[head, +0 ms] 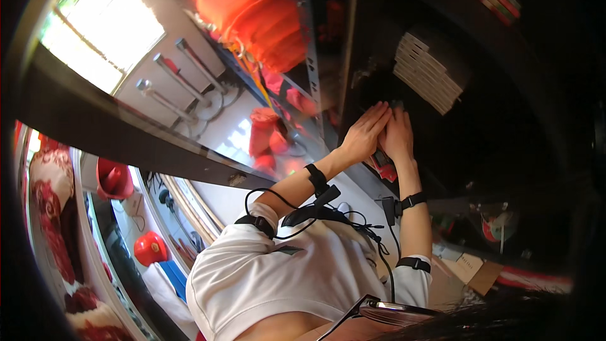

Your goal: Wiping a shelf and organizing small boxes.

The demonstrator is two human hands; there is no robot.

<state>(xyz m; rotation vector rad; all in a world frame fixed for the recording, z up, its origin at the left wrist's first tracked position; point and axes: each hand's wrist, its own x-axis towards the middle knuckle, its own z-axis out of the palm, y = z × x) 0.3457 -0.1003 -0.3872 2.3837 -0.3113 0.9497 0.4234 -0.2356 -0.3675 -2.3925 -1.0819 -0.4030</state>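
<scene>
My left hand (367,129) and my right hand (398,133) lie side by side, palms turned down or away, over the near edge of a dark cabinet or shelf. The fingers are straight and close together, and the hands touch or nearly touch. A small, faint, pale thing shows at the right fingertips; what it is cannot be told. Both palms are hidden, so whether they hold anything is unclear. Red packaged items (386,170) show just below the wrists. Beyond the hands, a stack of thin pale flat items (426,73) sits in the dark interior.
A dark-framed glass door (189,161) stands at left, with metal stanchions (187,85) and orange-red cloth (255,19) visible beyond. Shelves at lower left hold a red helmet (150,248) and a red megaphone (113,177). An open cardboard box (483,277) is at lower right. Black cables hang from my arm straps.
</scene>
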